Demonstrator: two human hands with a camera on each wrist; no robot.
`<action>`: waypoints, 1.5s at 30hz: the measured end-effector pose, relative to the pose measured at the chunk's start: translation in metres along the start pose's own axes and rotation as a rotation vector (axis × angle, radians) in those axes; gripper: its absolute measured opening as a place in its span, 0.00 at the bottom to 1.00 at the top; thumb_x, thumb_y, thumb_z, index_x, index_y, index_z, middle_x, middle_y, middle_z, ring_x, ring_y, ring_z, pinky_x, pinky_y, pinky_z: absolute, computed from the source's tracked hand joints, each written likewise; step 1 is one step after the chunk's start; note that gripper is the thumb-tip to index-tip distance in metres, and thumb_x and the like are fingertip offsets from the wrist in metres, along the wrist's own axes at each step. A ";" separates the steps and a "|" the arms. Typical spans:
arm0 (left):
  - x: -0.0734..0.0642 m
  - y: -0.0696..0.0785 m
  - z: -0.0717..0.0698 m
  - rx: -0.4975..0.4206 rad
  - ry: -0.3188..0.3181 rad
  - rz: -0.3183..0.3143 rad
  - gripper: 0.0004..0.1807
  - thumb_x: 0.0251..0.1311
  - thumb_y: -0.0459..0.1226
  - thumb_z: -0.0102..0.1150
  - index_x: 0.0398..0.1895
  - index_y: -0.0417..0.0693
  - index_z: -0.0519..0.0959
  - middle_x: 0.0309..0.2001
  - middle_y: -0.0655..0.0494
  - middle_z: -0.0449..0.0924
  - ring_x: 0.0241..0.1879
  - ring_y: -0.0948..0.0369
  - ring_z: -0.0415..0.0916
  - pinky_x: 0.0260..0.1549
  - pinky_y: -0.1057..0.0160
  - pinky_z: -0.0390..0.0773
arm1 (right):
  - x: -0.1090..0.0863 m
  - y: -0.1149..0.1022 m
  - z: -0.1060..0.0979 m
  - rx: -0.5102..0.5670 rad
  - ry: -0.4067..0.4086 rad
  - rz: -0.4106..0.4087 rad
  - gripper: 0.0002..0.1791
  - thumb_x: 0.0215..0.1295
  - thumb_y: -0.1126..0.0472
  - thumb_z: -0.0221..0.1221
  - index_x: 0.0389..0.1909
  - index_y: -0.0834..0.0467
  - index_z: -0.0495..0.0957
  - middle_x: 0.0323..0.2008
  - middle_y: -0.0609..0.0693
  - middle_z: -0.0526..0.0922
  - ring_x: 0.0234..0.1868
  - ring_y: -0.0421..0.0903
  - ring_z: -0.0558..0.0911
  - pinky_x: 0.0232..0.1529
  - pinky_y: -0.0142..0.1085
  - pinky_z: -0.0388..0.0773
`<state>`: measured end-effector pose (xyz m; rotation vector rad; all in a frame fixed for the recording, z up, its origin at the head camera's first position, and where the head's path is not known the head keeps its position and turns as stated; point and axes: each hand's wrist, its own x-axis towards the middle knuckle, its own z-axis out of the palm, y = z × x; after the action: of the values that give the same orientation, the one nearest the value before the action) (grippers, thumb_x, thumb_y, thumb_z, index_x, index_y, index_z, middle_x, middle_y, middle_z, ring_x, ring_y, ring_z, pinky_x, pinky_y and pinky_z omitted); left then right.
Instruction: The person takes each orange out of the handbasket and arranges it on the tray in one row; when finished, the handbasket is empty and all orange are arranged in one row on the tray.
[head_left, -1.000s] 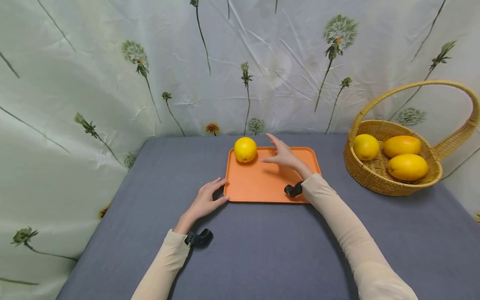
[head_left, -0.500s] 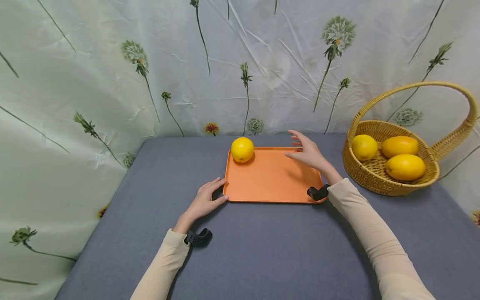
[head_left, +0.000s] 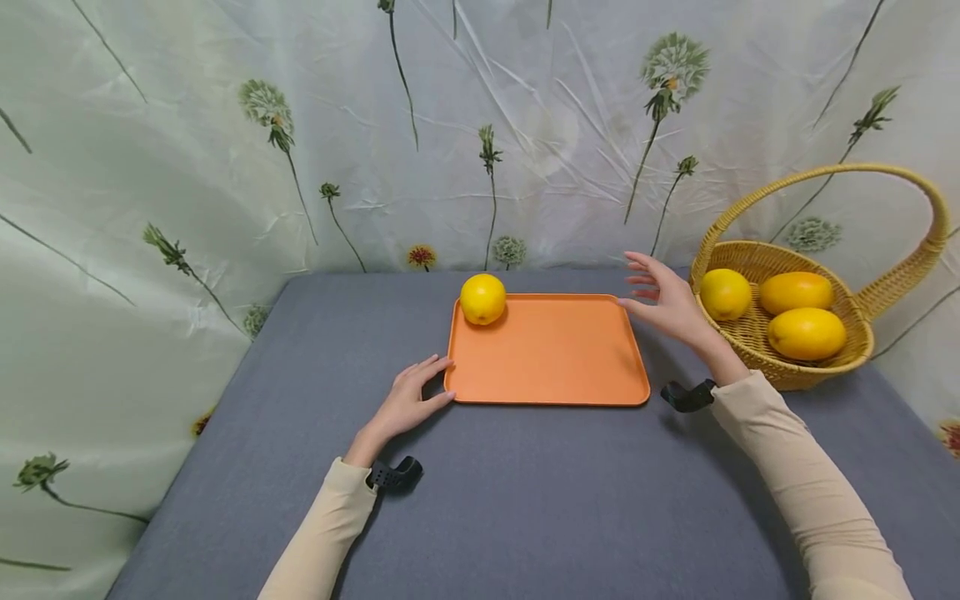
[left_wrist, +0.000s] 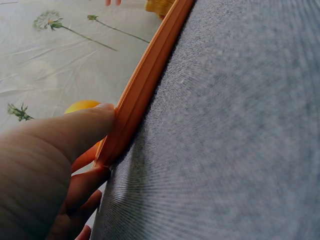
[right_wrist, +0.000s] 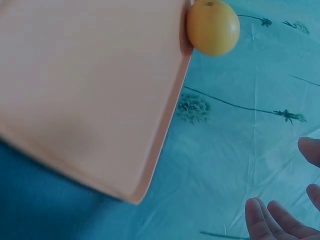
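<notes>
A round, yellow-orange fruit, an orange by its look (head_left: 483, 299), sits in the far left corner of an orange rectangular tray (head_left: 551, 358). My left hand (head_left: 405, 402) touches the tray's left side near the front corner, thumb and fingers spread; in the left wrist view the thumb tip (left_wrist: 106, 111) lies at the rim. Past the tray's right edge, my right hand (head_left: 667, 300) hovers with parted fingers and nothing in them, close to the wicker basket (head_left: 757, 362). In the right wrist view its fingertips (right_wrist: 257, 215) show at the lower right.
In the basket lie a yellow round fruit (head_left: 725, 294) and two longer yellow-orange fruits, one behind (head_left: 797, 292) and one in front (head_left: 807, 334). Its tall handle (head_left: 832, 169) arches overhead. A flower-printed curtain (head_left: 420, 192) hangs behind the grey-blue cloth-covered table (head_left: 525, 500).
My right hand has moved right, from beside the orange across the tray to near the basket, its fingers staying parted. My left hand keeps its place at the tray's corner.
</notes>
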<state>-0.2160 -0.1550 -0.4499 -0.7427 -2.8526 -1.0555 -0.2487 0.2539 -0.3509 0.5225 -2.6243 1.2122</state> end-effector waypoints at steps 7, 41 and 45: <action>0.000 -0.002 -0.001 0.011 -0.001 0.002 0.29 0.58 0.43 0.61 0.63 0.45 0.70 0.66 0.44 0.68 0.70 0.46 0.59 0.66 0.38 0.53 | -0.013 0.004 -0.019 -0.041 0.044 -0.014 0.38 0.59 0.66 0.61 0.70 0.60 0.57 0.61 0.67 0.68 0.49 0.32 0.76 0.50 0.28 0.77; -0.001 0.000 -0.001 0.000 -0.003 0.002 0.29 0.58 0.43 0.61 0.63 0.45 0.70 0.65 0.45 0.69 0.70 0.47 0.59 0.66 0.38 0.53 | -0.028 0.068 -0.101 -0.360 -0.026 0.244 0.39 0.62 0.62 0.57 0.68 0.72 0.50 0.61 0.79 0.59 0.57 0.75 0.59 0.52 0.65 0.57; 0.000 -0.001 -0.001 0.000 -0.001 0.005 0.29 0.58 0.42 0.61 0.63 0.45 0.70 0.65 0.45 0.69 0.70 0.47 0.59 0.66 0.38 0.53 | -0.026 0.075 -0.102 -0.358 -0.073 0.261 0.40 0.61 0.62 0.56 0.68 0.72 0.48 0.62 0.80 0.55 0.60 0.79 0.54 0.56 0.68 0.52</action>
<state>-0.2163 -0.1558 -0.4498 -0.7507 -2.8496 -1.0552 -0.2515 0.3833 -0.3459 0.1653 -2.9501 0.7607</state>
